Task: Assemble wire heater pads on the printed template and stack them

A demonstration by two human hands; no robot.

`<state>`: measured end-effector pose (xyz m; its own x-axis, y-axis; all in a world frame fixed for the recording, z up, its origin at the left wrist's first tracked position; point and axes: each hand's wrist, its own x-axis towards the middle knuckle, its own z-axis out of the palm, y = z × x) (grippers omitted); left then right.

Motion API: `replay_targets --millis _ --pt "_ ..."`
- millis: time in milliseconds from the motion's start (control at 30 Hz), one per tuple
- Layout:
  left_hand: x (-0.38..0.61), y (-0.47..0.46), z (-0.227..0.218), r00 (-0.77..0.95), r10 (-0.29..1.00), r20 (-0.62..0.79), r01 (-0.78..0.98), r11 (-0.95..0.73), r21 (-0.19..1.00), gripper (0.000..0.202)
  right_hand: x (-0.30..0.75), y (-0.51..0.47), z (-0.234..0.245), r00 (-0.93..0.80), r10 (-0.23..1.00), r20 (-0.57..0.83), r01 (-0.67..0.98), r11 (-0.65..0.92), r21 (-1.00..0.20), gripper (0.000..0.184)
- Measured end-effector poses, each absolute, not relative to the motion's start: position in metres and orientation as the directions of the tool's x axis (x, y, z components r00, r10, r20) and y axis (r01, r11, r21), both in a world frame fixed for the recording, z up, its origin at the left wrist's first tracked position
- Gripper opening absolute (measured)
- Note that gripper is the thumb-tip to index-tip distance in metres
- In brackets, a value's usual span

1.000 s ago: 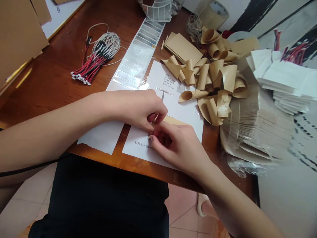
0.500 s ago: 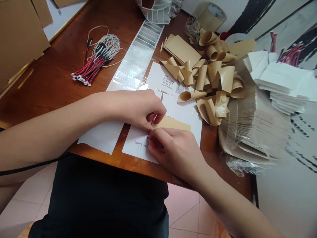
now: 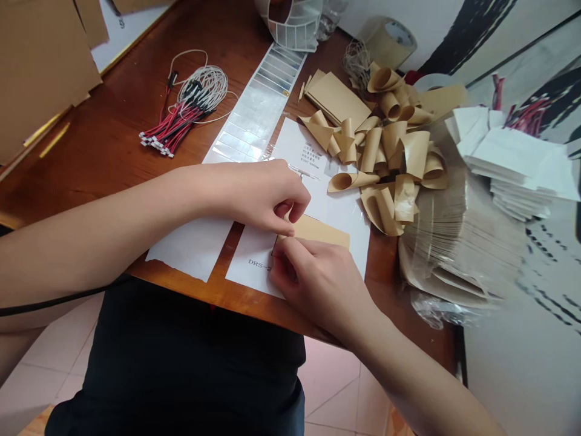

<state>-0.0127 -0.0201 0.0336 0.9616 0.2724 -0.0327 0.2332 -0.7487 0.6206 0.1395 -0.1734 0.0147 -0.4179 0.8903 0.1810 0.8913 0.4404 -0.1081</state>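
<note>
A flat piece of brown kraft paper [image 3: 324, 230] lies over the printed white sheet [image 3: 254, 248] near the table's front edge. My left hand [image 3: 276, 197] comes in from the left, its thumb and finger pinched at the paper's left end. Close below it, my right hand [image 3: 320, 275] is also closed, thumb and fingers pressed together at the same end. The two sets of fingertips nearly meet, and they hide the left edge of the brown paper. Part of a printed code beginning "DRS-2" shows left of my right hand.
Curled brown papers [image 3: 374, 145] and a flat stack [image 3: 338, 97] lie beyond my right hand. White packets [image 3: 508, 145] stand at the right, red-and-black wires [image 3: 177, 121] at the left. A silver label strip [image 3: 254, 115] runs back to its roll; a tape roll [image 3: 393, 39] stands behind.
The view has shifted slightly. My left fingertips have moved a little to the right along the brown paper, while my right hand stays about where it was.
</note>
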Motion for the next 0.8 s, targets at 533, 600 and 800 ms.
replay_targets --millis 533,600,800 --pt "-0.0133 -0.0194 0.0333 0.942 0.293 0.164 0.161 -0.823 0.544 0.016 0.1381 -0.1765 0.01 -0.393 0.903 0.175 0.909 0.41 -0.076 0.02" --pt "-0.0135 -0.0192 0.0331 0.943 0.29 0.166 0.158 -0.825 0.543 0.016 0.1384 -0.1754 0.0092 -0.385 0.909 0.162 0.909 0.404 -0.102 0.018" --pt "-0.0135 -0.02 0.0346 0.942 0.289 0.167 0.158 -0.826 0.541 0.017 0.1408 -0.1702 0.0097 -0.341 0.927 0.153 0.913 0.366 -0.182 0.013"
